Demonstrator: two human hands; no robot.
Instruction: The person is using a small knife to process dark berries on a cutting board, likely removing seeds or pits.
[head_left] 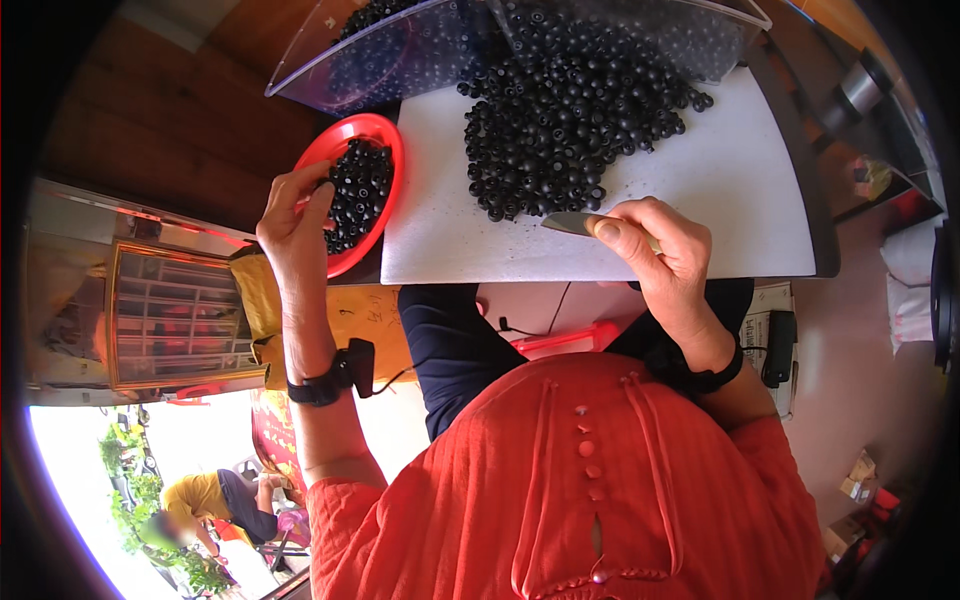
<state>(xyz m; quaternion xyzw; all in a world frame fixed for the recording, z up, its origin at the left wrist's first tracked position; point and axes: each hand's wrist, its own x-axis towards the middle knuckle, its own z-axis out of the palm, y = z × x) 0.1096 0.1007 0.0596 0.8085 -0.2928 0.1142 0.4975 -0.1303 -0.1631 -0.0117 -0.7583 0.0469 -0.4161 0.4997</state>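
Note:
Over the left rim of a red plastic bowl, my left hand has its thumb and fingers drawn together. A dark spot shows between the fingertips, too small to name. Small round black beads fill the bowl. My right hand grips a small knife, its short flat blade pointing left at the near edge of a heap of the same black beads. The heap lies on a white board in front of me; the blade tip is close to the nearest beads.
Behind the heap, a clear plastic bin holds more black beads, which spill out onto the board. Yellow wrapping lies below the bowl. A person in a yellow top bends over outside at lower left. Boxes stand on the floor at right.

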